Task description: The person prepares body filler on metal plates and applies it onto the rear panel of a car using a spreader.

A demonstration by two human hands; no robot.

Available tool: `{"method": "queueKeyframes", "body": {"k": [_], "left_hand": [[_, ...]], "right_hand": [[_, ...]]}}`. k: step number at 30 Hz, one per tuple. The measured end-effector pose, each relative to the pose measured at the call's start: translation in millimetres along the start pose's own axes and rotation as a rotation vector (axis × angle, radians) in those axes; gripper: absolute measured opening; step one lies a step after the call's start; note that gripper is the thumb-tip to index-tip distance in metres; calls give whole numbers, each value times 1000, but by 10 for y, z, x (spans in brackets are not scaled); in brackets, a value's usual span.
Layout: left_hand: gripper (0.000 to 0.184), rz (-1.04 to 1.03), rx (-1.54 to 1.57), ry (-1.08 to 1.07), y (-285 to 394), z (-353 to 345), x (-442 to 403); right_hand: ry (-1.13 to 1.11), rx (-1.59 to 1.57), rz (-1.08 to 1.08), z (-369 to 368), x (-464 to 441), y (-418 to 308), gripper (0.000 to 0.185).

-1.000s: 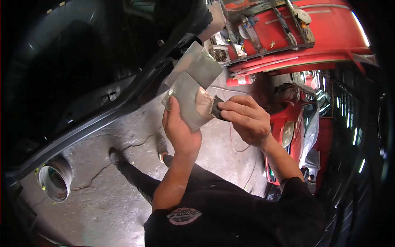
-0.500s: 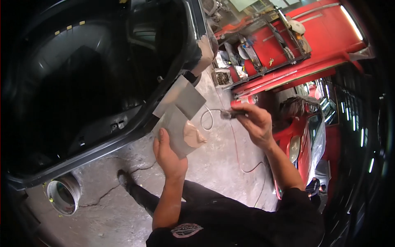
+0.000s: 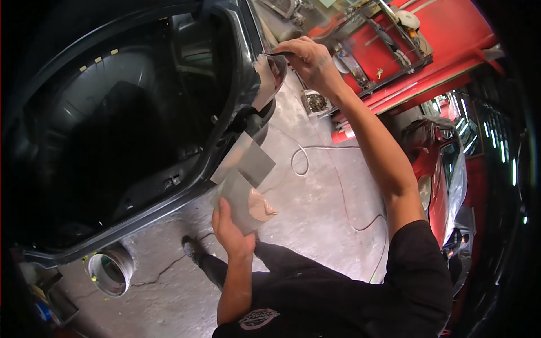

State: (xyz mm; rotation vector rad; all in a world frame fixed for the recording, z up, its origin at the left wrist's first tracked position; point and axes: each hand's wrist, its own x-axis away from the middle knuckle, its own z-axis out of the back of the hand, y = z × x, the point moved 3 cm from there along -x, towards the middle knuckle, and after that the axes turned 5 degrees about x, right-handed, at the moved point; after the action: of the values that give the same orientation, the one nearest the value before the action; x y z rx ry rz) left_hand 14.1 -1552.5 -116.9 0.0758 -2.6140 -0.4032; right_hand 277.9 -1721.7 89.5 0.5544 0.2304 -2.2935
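My left hand (image 3: 232,232) grips a flat grey board (image 3: 235,194) at its lower corner. A mound of beige paste (image 3: 260,206) lies on the board's right side, and a second grey plate (image 3: 252,161) overlaps its upper edge. Up by the rear corner of a black car body (image 3: 239,50), my right hand (image 3: 307,56) pinches a thin dark spreader (image 3: 279,54). The spreader's edge is at the top of a beige filler patch (image 3: 264,84) on that corner; whether it touches is too small to tell.
A white bucket (image 3: 111,273) stands on the concrete floor at lower left. A tool tray (image 3: 389,42) rests by a red vehicle (image 3: 457,19) at upper right. A hose (image 3: 307,163) loops across the floor. Another red car (image 3: 437,169) is at right.
My right hand has moved from the paste on the board up to the car body's corner, with the spreader. My left hand and the board now appear lower in view.
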Motion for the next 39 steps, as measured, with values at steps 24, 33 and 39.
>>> {"method": "queueKeyframes", "body": {"k": [24, 33, 39], "left_hand": [[42, -96, 26, 73, 144, 166, -45], [43, -77, 196, 0, 126, -196, -236], [41, -49, 242, -86, 218, -468, -239]], "right_hand": [[95, -261, -226, -613, 1170, -658, 29], [-7, -995, -469, 170, 1066, -1373, 24], [-12, -673, -89, 386, 1058, -1750, 32]]}}
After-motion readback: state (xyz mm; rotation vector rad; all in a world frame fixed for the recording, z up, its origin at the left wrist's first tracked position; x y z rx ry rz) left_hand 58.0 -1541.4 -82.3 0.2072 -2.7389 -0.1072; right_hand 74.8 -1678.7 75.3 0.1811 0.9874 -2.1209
